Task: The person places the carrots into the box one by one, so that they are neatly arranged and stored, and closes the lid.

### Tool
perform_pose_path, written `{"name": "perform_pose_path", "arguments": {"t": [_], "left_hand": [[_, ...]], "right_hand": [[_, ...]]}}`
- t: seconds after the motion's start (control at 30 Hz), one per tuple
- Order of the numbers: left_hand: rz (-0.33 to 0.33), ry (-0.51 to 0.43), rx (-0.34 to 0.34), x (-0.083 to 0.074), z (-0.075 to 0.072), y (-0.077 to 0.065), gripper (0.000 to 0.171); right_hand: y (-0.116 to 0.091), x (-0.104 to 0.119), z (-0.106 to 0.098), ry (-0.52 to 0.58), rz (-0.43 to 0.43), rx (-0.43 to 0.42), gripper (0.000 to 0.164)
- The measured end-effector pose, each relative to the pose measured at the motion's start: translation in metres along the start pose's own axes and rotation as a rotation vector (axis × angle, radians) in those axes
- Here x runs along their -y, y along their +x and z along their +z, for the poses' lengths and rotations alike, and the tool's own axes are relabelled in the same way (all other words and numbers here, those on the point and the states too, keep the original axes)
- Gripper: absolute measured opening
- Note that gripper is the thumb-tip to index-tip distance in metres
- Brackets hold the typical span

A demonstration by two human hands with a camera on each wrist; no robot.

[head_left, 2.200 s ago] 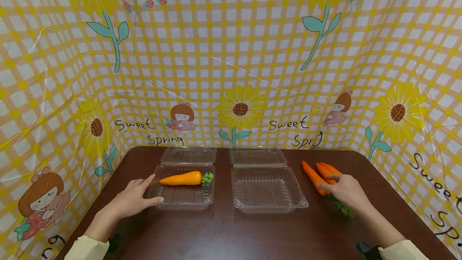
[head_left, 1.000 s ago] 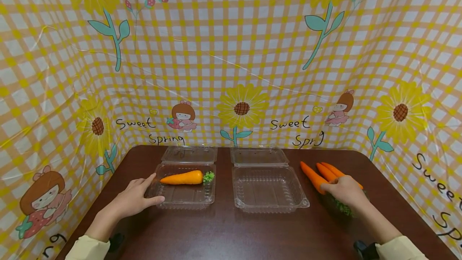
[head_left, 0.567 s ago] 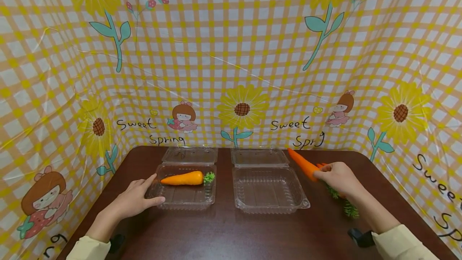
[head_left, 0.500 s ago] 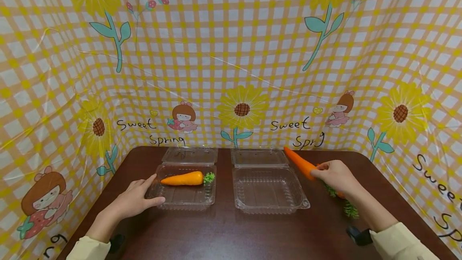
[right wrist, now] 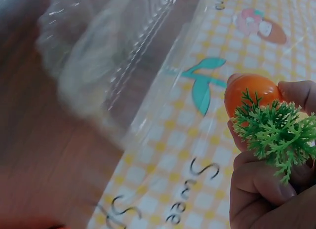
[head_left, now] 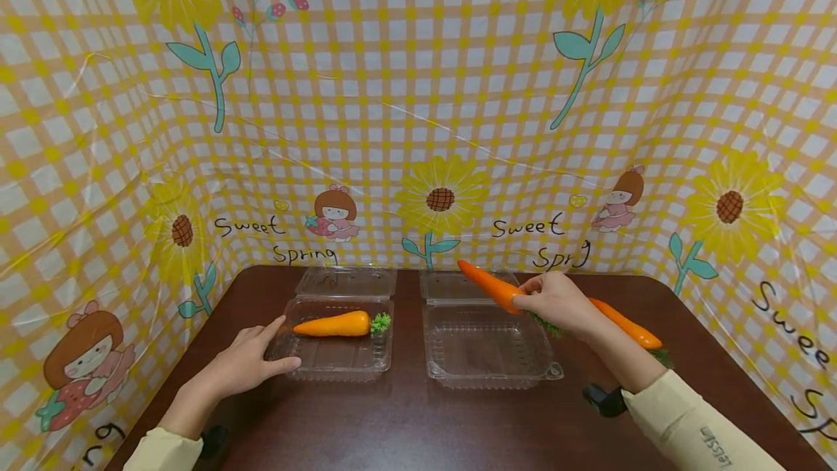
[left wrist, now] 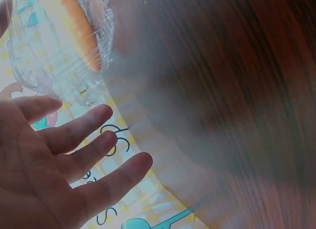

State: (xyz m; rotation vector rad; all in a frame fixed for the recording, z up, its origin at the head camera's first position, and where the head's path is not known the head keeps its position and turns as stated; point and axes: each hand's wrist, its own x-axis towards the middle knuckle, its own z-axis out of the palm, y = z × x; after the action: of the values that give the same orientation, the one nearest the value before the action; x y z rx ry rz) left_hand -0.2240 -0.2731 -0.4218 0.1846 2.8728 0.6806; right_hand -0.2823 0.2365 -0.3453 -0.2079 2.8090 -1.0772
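Observation:
My right hand (head_left: 556, 302) pinches an orange carrot (head_left: 489, 285) by its thick end, above the right clear plastic container (head_left: 484, 376). In the right wrist view the carrot's top (right wrist: 254, 88) shows between thumb and fingers, with its green leaves (right wrist: 276, 133) toward the camera. The tip points up and left, over the open lid. My left hand (head_left: 238, 362) rests with spread fingers at the left edge of the other clear container (head_left: 333, 368). In that one lies a lighter orange carrot (head_left: 333, 324) with a green tuft. The left wrist view shows the fingers (left wrist: 81, 130) straight.
Another carrot (head_left: 624, 322) lies on the brown table (head_left: 418, 427) at the right, partly hidden behind my right forearm. Both containers have their lids (head_left: 346, 282) folded back toward the checkered cloth (head_left: 366, 129) that hangs behind and beside the table.
My right hand has picked a carrot off the pile on the right and carried it left, over the right container. The left hand stays in place.

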Motion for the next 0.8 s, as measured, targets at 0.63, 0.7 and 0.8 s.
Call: {"name": "perform_pose_path", "arguments": {"t": [0.63, 0.7, 0.8], "left_hand": [[0.014, -0.017, -0.006, 0.001, 0.000, 0.001, 0.100], [0.008, -0.020, -0.006, 0.001, 0.000, 0.001, 0.100], [0.006, -0.013, -0.006, 0.002, 0.001, 0.001, 0.100]], "right_hand": [[0.033, 0.073, 0.050, -0.003, -0.217, 0.177, 0.026], [0.036, 0.080, 0.057, -0.016, -0.248, 0.205, 0.025], [0.040, 0.090, 0.067, -0.033, -0.296, 0.245, 0.026]]}}
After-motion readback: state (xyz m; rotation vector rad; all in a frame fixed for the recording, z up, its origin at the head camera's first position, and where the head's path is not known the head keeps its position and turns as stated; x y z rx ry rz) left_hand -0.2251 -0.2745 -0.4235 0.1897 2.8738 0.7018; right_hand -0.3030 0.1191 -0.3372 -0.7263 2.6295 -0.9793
